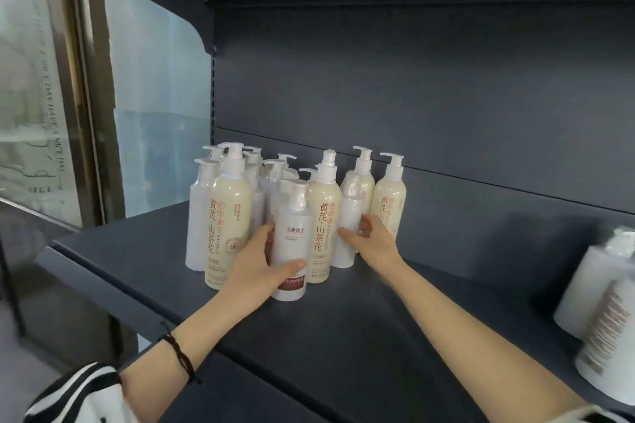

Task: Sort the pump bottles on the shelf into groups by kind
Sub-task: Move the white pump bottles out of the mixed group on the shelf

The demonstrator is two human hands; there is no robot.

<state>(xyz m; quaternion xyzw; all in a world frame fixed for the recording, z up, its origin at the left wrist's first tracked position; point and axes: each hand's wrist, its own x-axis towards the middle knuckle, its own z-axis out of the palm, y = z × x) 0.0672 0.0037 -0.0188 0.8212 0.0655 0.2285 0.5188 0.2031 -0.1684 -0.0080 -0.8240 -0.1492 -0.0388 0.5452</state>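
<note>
A mixed cluster of pump bottles stands on the dark shelf (343, 330). Cream bottles (229, 216) with red lettering mix with several white bottles (197, 223). My left hand (256, 264) grips a white bottle with a dark red band (291, 237) at the front of the cluster. My right hand (372, 242) holds another white, plastic-wrapped bottle (347, 216) just to the right. A cream bottle (321, 216) stands between the two held ones. Two more cream bottles (388, 196) stand behind my right hand.
At the far right edge, white bottles with striped labels (604, 326) stand on the same shelf. The shelf's dark back panel (412, 96) rises behind the cluster. A glass pane (147, 96) lies left of the shelf unit.
</note>
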